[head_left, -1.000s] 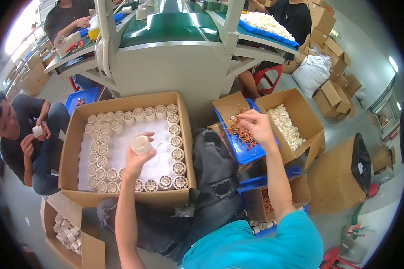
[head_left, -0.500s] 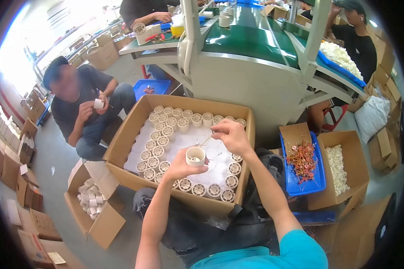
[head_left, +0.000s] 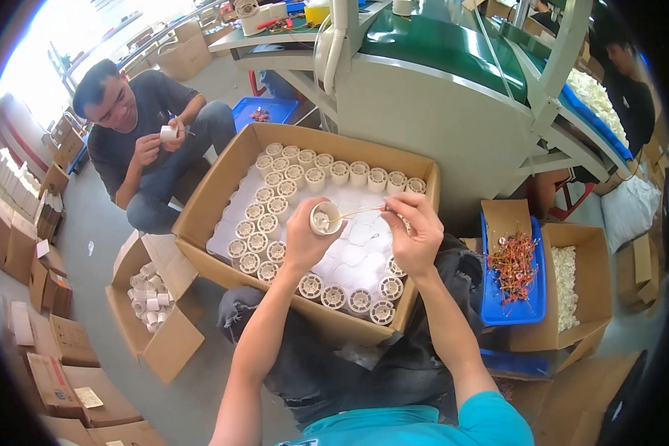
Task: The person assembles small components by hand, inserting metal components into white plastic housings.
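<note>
My left hand [head_left: 305, 239] is wrapped round a white plastic cup-shaped housing [head_left: 325, 220], its open mouth tipped toward my right hand. Inside the housing a small pale part shows, too small to make out. My right hand [head_left: 416, 232] pinches thin yellowish-red wires [head_left: 359, 213], which stretch from the housing's mouth to my fingertips. Both hands are above a large cardboard box [head_left: 418, 160], where rows of white round housings [head_left: 285, 187] with slotted tops stand on a white layer.
On the right lie a blue tray of red-and-orange wired parts [head_left: 514, 269] and a carton of small cream pieces [head_left: 565, 286]. A carton of white cylinders [head_left: 150, 301] stands left. A seated co-worker [head_left: 145, 137] handles a similar white piece. Behind is a green conveyor [head_left: 446, 56].
The housing has tilted toward my right hand. My right hand has moved lower, level with the housing, and the wires now stretch sideways. The whole view has shifted a little.
</note>
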Demonstrator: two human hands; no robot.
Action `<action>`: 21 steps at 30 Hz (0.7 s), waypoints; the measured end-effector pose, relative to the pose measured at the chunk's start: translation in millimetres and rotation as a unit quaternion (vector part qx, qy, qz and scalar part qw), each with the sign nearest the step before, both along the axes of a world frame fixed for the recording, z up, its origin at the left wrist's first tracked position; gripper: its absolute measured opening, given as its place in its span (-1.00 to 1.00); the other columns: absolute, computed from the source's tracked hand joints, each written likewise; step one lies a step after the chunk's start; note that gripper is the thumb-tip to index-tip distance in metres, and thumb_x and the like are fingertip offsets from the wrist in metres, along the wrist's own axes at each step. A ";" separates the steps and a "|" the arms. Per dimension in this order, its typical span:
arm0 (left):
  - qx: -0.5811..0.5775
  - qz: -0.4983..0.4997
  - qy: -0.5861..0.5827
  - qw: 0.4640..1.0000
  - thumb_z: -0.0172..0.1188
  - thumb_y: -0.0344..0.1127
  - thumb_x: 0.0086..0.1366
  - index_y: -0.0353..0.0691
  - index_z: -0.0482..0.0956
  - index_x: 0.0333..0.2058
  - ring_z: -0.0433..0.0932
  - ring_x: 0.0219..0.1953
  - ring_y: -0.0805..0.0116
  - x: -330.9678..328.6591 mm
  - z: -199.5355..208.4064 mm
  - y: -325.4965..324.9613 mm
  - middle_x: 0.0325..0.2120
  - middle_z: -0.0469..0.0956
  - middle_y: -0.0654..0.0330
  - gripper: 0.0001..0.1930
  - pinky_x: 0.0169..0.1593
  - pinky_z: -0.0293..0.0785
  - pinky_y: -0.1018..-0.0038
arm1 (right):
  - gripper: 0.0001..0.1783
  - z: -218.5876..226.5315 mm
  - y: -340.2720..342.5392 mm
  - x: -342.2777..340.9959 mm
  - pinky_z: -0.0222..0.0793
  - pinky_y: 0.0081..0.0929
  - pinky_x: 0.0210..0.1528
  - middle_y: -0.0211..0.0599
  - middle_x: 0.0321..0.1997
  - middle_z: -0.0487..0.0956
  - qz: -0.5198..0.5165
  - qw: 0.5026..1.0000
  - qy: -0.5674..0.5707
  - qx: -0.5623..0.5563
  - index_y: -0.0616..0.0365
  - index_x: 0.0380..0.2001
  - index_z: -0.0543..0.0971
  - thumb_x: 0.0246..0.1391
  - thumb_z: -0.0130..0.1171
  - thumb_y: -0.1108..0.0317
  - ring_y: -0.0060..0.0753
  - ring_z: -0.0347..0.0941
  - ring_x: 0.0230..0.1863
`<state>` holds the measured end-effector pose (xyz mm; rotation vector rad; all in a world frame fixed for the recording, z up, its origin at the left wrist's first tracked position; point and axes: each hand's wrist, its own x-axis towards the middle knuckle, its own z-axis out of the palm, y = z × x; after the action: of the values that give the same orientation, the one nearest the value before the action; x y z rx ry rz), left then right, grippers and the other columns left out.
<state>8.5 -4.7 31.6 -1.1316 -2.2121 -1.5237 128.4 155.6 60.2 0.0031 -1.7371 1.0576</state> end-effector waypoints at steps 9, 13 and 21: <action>0.071 0.034 0.085 0.993 0.51 -0.48 -0.10 -0.22 0.50 -0.20 0.54 -0.24 0.11 4.1 -5.4 2.5 -0.28 0.55 0.11 -0.54 -0.17 0.47 0.33 | -0.72 9.2 -17.0 4.2 0.53 -0.48 -0.33 -0.21 -0.24 0.56 -0.002 0.997 0.009 0.082 0.27 -0.23 0.64 -0.09 0.31 0.68 -0.33 0.57 -0.31; 0.074 0.028 0.095 0.992 0.52 -0.47 -0.10 -0.22 0.50 -0.18 0.52 -0.23 0.09 6.1 -6.6 5.9 -0.26 0.56 0.11 -0.52 -0.16 0.45 0.30 | -0.71 1.7 -17.6 0.2 0.55 -0.46 -0.32 -0.18 -0.23 0.55 -0.005 0.996 -0.002 0.092 0.26 -0.23 0.64 -0.10 0.30 0.68 -0.27 0.58 -0.31; 0.059 0.027 0.117 0.991 0.49 -0.49 -0.14 -0.21 0.50 -0.17 0.52 -0.23 0.06 4.4 -13.0 6.4 -0.26 0.56 0.09 -0.50 -0.16 0.42 0.27 | -0.71 4.0 -23.3 -0.4 0.54 -0.41 -0.34 -0.17 -0.25 0.54 -0.012 0.992 0.005 0.127 0.28 -0.20 0.63 -0.08 0.30 0.66 -0.23 0.57 -0.33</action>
<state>12.9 1.8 18.6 -1.1400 -1.9561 -1.4011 128.0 132.2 64.2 0.1478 -1.8476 0.8113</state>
